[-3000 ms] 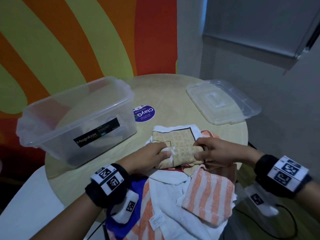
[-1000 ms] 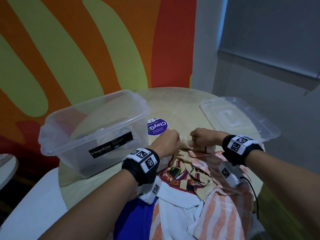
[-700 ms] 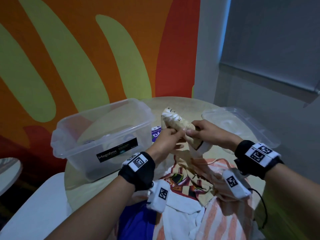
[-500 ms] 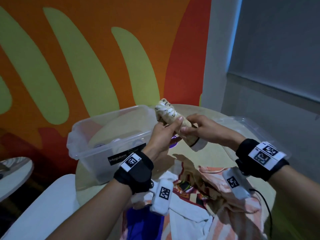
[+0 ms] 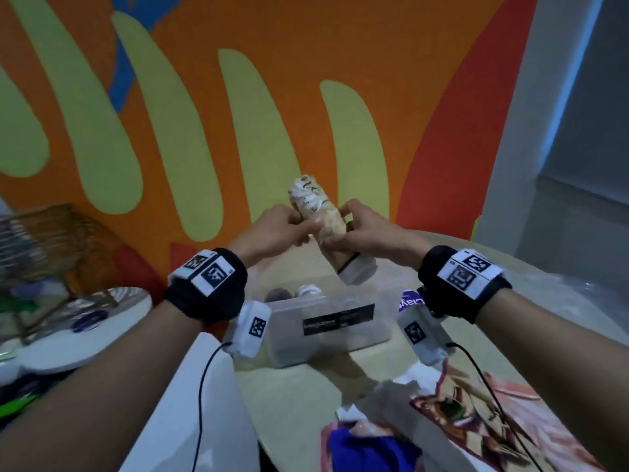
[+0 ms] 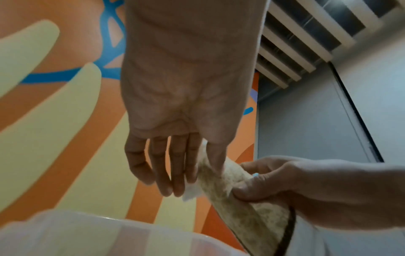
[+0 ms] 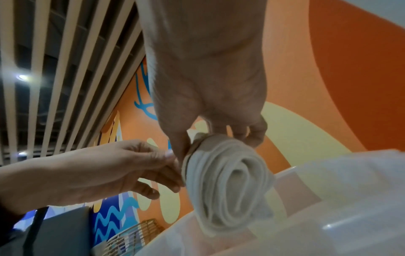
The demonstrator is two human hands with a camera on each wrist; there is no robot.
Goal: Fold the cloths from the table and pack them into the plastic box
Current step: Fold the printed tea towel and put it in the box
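A beige cloth rolled into a tight tube [image 5: 320, 212] is held tilted in the air above the clear plastic box [image 5: 326, 321]. My left hand [image 5: 304, 228] pinches the roll from the left, thumb on its side [image 6: 215, 161]. My right hand [image 5: 337, 235] grips its middle from the right. The right wrist view shows the roll's spiral end [image 7: 230, 181] hanging just over the box rim [image 7: 328, 207]. A couple of rolled items lie inside the box [image 5: 299, 291]. Unfolded cloths [image 5: 459, 413], one of them blue [image 5: 367, 451], lie heaped on the round table at the lower right.
The box lid [image 5: 578, 291] lies on the table to the right, with a purple sticker [image 5: 410, 301] beside the box. A wicker chair [image 5: 51, 240] and a low white table [image 5: 68, 335] stand at the left. The striped wall is close behind.
Both hands finished rolling the beige cloth on the table, lifted it and carried it up and left until it hangs over the box.
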